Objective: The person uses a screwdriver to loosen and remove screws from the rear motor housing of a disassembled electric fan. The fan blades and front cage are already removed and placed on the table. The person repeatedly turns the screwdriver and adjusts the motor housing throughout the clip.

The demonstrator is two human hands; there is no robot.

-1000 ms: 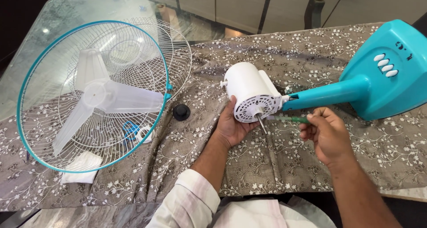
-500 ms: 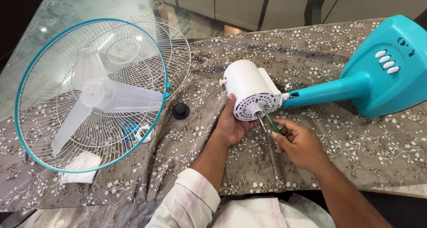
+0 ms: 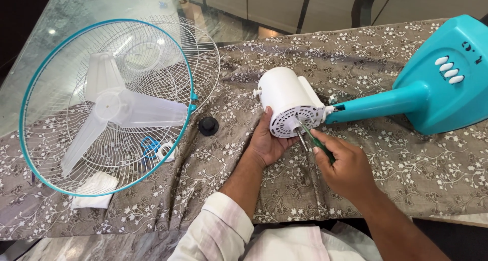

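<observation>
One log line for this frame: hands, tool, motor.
left hand: steadies white motor housing | right hand: holds green screwdriver, tip at vented motor face | fan guard: lying left

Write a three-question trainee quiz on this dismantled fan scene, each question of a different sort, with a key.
1. True or false: the left hand steadies the white cylindrical plastic motor housing.
2. What does the right hand hold? A) green-handled screwdriver B) pliers C) brush
3. Fill in: the translucent three-blade plastic propeller lies inside the white wire grille with a ____ rim.

Key: 1 true; 2 A; 3 teal.
</observation>
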